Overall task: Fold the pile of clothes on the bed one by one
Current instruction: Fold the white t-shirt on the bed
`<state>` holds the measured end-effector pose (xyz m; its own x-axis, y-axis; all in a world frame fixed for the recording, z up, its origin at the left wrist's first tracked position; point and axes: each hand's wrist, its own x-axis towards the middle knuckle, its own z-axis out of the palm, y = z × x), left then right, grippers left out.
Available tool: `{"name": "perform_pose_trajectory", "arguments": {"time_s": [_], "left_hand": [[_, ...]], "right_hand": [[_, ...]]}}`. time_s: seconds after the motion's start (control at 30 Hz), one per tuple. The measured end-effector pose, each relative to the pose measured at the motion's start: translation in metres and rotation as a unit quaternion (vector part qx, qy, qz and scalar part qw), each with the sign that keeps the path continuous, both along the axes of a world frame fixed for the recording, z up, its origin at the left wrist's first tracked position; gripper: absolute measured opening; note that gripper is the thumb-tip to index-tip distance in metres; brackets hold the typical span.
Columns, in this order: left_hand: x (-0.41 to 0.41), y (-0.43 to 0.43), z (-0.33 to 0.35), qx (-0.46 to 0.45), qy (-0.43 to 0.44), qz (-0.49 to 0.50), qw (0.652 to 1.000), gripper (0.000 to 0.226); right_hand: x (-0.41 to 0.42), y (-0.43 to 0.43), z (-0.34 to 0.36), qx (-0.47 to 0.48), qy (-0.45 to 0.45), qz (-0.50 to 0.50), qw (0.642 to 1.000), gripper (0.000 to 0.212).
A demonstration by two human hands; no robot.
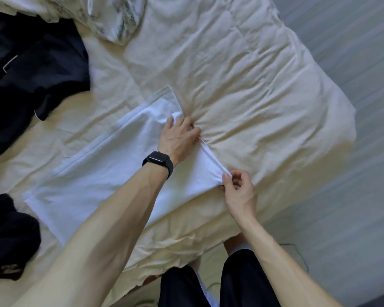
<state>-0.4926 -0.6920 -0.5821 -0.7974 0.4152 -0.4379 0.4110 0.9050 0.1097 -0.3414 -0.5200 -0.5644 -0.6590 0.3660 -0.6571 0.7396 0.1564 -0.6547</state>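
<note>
White cotton, smooth and flat, the garment (93, 173) lies spread across the near-left part of a cream quilted duvet (253, 89), with a stitched hem band running along its far edge. The left hand (179, 138), a black smartwatch (159, 161) on its wrist, reaches forward with the arm extended and presses palm-down on the garment's right edge, fingers curled into the cloth. The right hand (237, 189), nearer and further right, is closed in a pinch on the garment's corner, pulling the edge taut between the two hands, which stay apart. The duvet puckers into radiating creases around the left hand. Dark crumpled clothes (31, 69) heap at far left; another dark bundle (7, 238) sits near left.
</note>
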Motion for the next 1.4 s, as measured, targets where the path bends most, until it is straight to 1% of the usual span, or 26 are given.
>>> {"name": "perform_pose_trajectory", "arguments": {"time_s": [0.03,0.1,0.17,0.2,0.23,0.3,0.37,0.4,0.47,0.57,0.6,0.67,0.7,0.73,0.8,0.83,0.93,1.0,1.03,1.07,1.1,1.17,1.23,1.27,1.33,1.4], "left_hand": [[0.005,0.004,0.002,0.018,0.006,0.024,1.0,0.026],[0.03,0.007,0.011,0.09,0.046,0.126,0.987,0.031],[0.073,0.008,0.018,0.157,0.113,0.195,0.961,0.042],[0.1,0.01,0.021,0.169,0.119,0.202,0.957,0.052],[0.129,0.012,0.022,0.157,0.097,0.197,0.963,0.065],[0.173,0.013,0.019,0.087,-0.01,0.194,0.977,0.087],[0.197,0.011,0.006,0.022,-0.079,0.27,0.959,0.092],[0.203,0.009,0.0,0.012,-0.091,0.309,0.947,0.098],[0.208,0.005,-0.001,0.006,-0.081,0.324,0.943,0.111],[0.214,-0.001,0.0,0.004,-0.104,0.298,0.949,0.107],[0.217,-0.002,0.002,0.006,-0.115,0.287,0.951,0.1],[0.221,-0.004,0.008,0.025,-0.135,0.259,0.956,0.076],[0.223,-0.005,0.012,0.051,-0.129,0.258,0.956,0.067],[0.225,-0.006,0.016,0.081,-0.111,0.268,0.954,0.062],[0.23,-0.012,0.018,0.126,-0.064,0.323,0.936,0.061],[0.231,-0.018,0.016,0.134,-0.045,0.358,0.923,0.061],[0.224,-0.042,-0.001,0.098,-0.022,0.437,0.894,0.061],[0.222,-0.066,-0.018,0.051,-0.023,0.461,0.886,0.062],[0.226,-0.081,-0.027,0.029,-0.025,0.468,0.883,0.062],[0.234,-0.096,-0.035,0.01,-0.027,0.475,0.88,0.063],[0.245,-0.112,-0.041,-0.006,-0.031,0.484,0.874,0.064],[0.274,-0.143,-0.043,-0.03,-0.043,0.514,0.856,0.066],[0.297,-0.164,-0.034,-0.049,-0.058,0.539,0.839,0.069],[0.302,-0.171,-0.028,-0.049,-0.062,0.545,0.835,0.071],[0.301,-0.177,-0.018,-0.031,-0.046,0.541,0.839,0.073],[0.284,-0.179,-0.013,-0.008,-0.012,0.509,0.86,0.07]], "right_hand": [[-0.001,0.001,0.0,-0.001,0.001,0.005,1.0,0.011],[-0.003,0.002,0.002,-0.024,-0.011,0.004,1.0,0.011],[-0.006,0.008,0.004,-0.046,-0.026,0.01,0.999,0.011],[-0.008,0.012,0.004,-0.053,-0.03,0.025,0.998,0.011],[-0.01,0.016,0.005,-0.057,-0.035,0.044,0.997,0.012],[-0.015,0.025,0.004,-0.058,-0.049,0.067,0.995,0.012],[-0.019,0.03,0.001,-0.039,-0.056,0.062,0.996,0.011],[-0.019,0.03,0.0,-0.029,-0.059,0.055,0.996,0.011],[-0.018,0.022,-0.001,-0.035,-0.065,0.023,0.997,0.011],[-0.017,0.011,0.006,-0.037,-0.075,-0.016,0.996,0.009],[-0.018,0.009,0.01,0.001,-0.072,0.008,0.997,0.01],[-0.02,0.003,0.02,0.13,-0.034,0.109,0.985,0.017],[-0.021,-0.002,0.027,0.187,0.016,0.169,0.968,0.022],[-0.022,-0.01,0.033,0.225,0.084,0.232,0.943,0.026],[-0.024,-0.035,0.035,0.255,0.202,0.36,0.875,0.035],[-0.024,-0.05,0.031,0.255,0.236,0.414,0.842,0.039],[-0.021,-0.099,0.003,0.245,0.26,0.555,0.752,0.051],[-0.027,-0.113,-0.027,0.26,0.281,0.654,0.652,0.056],[-0.039,-0.11,-0.042,0.281,0.279,0.683,0.613,0.059],[-0.058,-0.101,-0.055,0.309,0.254,0.69,0.603,0.064],[-0.08,-0.089,-0.065,0.342,0.212,0.678,0.615,0.067],[-0.117,-0.068,-0.071,0.4,0.125,0.629,0.654,0.067],[-0.133,-0.06,-0.065,0.434,0.089,0.589,0.676,0.066],[-0.131,-0.064,-0.06,0.443,0.095,0.57,0.685,0.066],[-0.114,-0.087,-0.046,0.447,0.146,0.537,0.7,0.066],[-0.086,-0.118,-0.038,0.423,0.205,0.545,0.694,0.065]]}}
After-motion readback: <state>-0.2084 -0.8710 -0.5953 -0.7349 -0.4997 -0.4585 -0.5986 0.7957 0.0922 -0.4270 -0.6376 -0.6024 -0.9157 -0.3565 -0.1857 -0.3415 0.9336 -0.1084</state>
